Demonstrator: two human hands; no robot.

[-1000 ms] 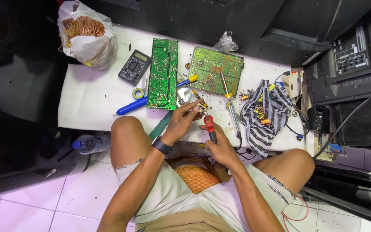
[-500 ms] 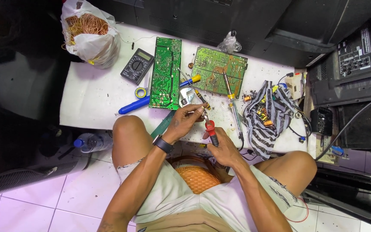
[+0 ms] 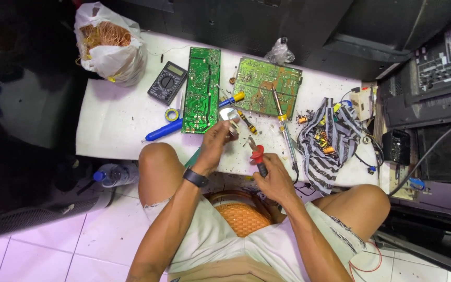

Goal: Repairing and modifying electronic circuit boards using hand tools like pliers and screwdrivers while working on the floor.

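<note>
Right now right hand (image 3: 275,180) grips red-handled pliers (image 3: 257,156); left hand (image 3: 217,141) pinches a small metal part (image 3: 229,116) just beside the narrow green circuit board (image 3: 201,89). Part could slip if pliers bite off-centre; soldering iron (image 3: 283,117) lies close beyond.

Two green rectangular circuit boards: one long narrow (image 3: 201,90), one wider (image 3: 266,87). One black digital multimeter (image 3: 167,82). One white plastic bag of copper wire (image 3: 109,44) at counter's far left corner. One blue-handled screwdriver (image 3: 164,129). One red-handled cutter (image 3: 258,159). One striped cloth (image 3: 330,141). One clear plastic bottle (image 3: 113,174) on floor.
</note>
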